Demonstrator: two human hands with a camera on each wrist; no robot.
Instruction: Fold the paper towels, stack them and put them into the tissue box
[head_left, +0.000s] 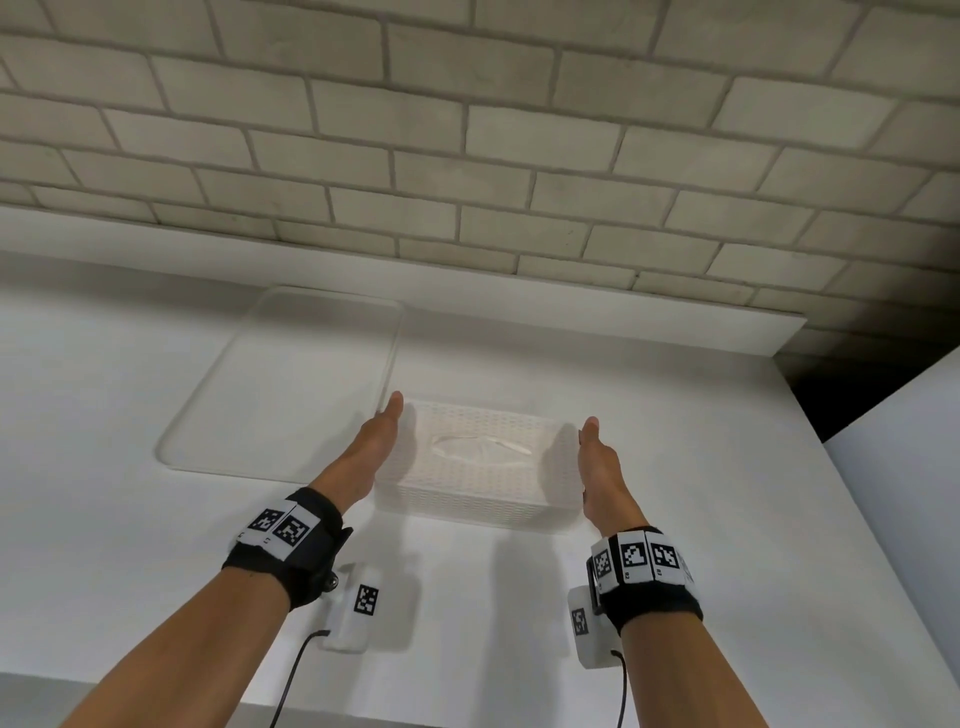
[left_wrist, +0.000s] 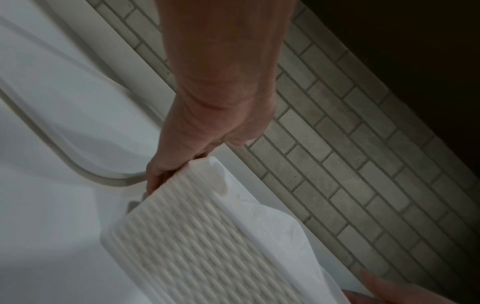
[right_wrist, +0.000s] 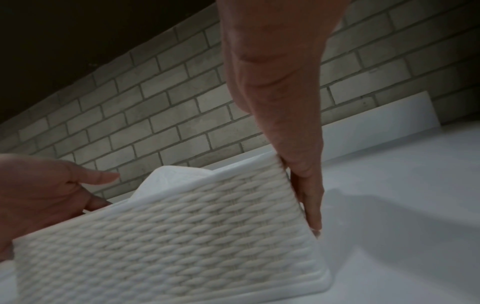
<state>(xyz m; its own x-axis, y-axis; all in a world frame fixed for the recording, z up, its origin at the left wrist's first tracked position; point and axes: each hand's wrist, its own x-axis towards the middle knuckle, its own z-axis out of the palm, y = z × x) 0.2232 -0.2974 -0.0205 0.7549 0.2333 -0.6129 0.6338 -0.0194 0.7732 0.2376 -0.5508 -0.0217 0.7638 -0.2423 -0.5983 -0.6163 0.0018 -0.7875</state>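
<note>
A white tissue box (head_left: 480, 467) with a woven pattern sits on the white counter, and a paper towel (head_left: 480, 446) shows in its top slot. My left hand (head_left: 379, 436) lies flat against the box's left end. My right hand (head_left: 597, 462) lies flat against the right end. In the left wrist view the left hand (left_wrist: 182, 160) has its fingers running straight down the end of the box (left_wrist: 197, 242), with the towel (left_wrist: 259, 216) rising behind the rim. In the right wrist view the right hand (right_wrist: 301, 185) has straight fingers against the box (right_wrist: 168, 236).
A shallow white tray (head_left: 208, 452) lies on the counter just left of the box, close to my left hand. A grey brick wall (head_left: 467, 156) with a low white ledge runs behind. The counter ends at the right beside a dark gap (head_left: 852, 384).
</note>
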